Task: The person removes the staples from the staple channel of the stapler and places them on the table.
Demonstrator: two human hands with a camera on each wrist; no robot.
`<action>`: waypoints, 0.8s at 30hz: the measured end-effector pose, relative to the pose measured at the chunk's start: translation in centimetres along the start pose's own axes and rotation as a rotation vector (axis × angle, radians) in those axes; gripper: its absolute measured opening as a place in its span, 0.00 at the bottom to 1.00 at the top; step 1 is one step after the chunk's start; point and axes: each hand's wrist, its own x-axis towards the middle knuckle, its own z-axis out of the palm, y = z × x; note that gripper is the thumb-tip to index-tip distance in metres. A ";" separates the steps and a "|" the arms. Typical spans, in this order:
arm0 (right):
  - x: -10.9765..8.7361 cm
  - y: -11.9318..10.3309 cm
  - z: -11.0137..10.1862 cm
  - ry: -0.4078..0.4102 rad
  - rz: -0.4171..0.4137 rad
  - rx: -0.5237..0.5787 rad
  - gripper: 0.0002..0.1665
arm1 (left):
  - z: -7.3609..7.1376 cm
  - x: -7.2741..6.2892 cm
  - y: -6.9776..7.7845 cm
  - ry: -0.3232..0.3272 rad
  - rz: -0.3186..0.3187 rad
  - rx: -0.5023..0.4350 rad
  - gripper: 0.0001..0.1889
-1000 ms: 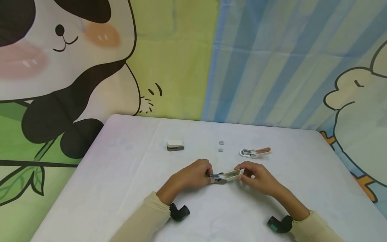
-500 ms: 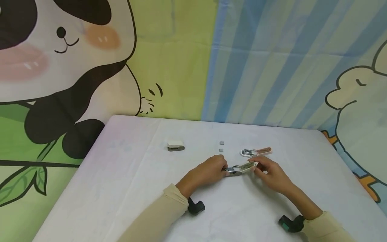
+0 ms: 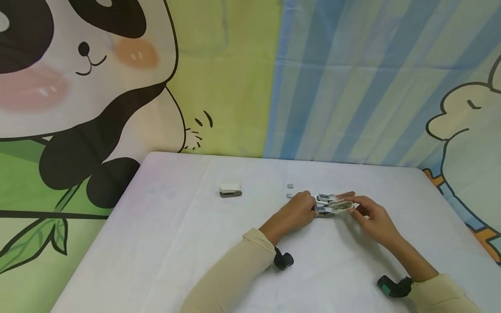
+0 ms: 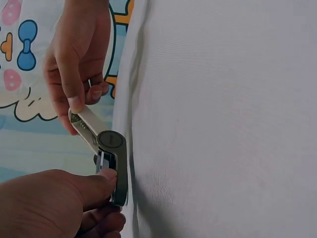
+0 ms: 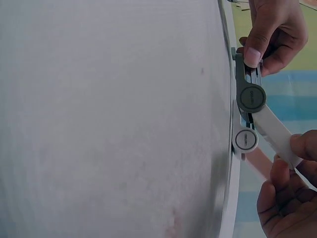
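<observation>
Both hands hold one opened-out stapler (image 3: 332,208) with a grey base and a cream top arm. My left hand (image 3: 296,211) pinches the grey base end, its thumb over the metal staple channel in the left wrist view. My right hand (image 3: 373,217) pinches the tip of the cream arm (image 5: 277,130) between thumb and fingers. Right behind it lies a second opened stapler (image 3: 326,198), white with a pink arm (image 5: 258,162); the held stapler overlaps it in the head view. A round hinge (image 4: 110,140) joins the two halves of the held stapler.
A closed white and grey stapler (image 3: 230,190) stands at the back left of the white table (image 3: 176,243). Two small grey staple blocks (image 3: 290,186) lie behind my left hand, the nearer one close to its knuckles. A printed cloth backdrop (image 3: 235,78) hangs behind the table.
Both hands have carried the grey and cream stapler to the right and a little back, up beside the pink-armed stapler. Both hands keep their hold; the other things have stayed put.
</observation>
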 end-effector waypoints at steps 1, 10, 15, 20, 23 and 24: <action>-0.1 0.1 -0.1 0.001 0.018 -0.004 0.21 | 0.0 0.1 0.1 0.004 -0.004 -0.003 0.09; -0.4 0.5 -0.6 -0.015 0.061 0.009 0.19 | 0.7 0.3 -0.1 0.012 -0.007 -0.037 0.10; -0.5 0.5 -0.8 -0.075 0.117 0.023 0.21 | 1.1 -0.1 -0.7 0.021 0.004 -0.066 0.11; -0.1 0.1 -1.1 -0.127 0.159 0.006 0.23 | 0.9 -0.7 -1.3 0.034 -0.024 -0.084 0.13; -0.1 -0.1 -1.3 -0.139 0.178 -0.013 0.22 | 0.6 -0.9 -1.5 0.015 -0.046 -0.082 0.13; -0.2 -0.1 -1.4 -0.142 0.185 -0.019 0.23 | 0.5 -1.0 -1.6 0.004 -0.055 -0.081 0.12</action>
